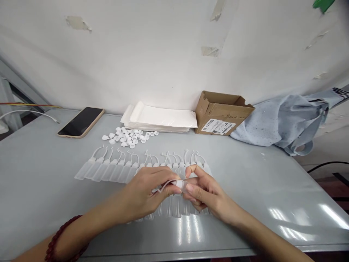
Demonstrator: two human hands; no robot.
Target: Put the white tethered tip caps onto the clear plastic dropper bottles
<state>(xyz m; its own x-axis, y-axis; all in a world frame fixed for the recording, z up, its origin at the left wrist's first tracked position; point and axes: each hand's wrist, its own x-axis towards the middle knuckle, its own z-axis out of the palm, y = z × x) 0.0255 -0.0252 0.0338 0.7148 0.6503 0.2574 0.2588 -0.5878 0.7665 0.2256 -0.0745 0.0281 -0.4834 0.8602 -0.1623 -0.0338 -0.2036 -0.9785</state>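
Above the tabletop, my left hand (148,191) pinches the white capped end (179,183) of a small translucent plastic tube, from which a thin pale strap (165,185) curls out. My right hand (208,193) grips the tube's clear body (184,187) between thumb and fingers. Behind and below the hands lies a row of similar flat translucent tubes (109,169) with white necks and curved straps. More clear tubes (177,210) lie in front, partly covered by the hands. A pile of loose white caps (128,137) sits behind the row.
A stack of white envelopes (166,118) lies against the wall, beside an open cardboard box (220,114). Light blue cloth (275,120) is bunched at the right. A phone (81,122) and a white cable (32,112) are at the left of the grey table (259,196).
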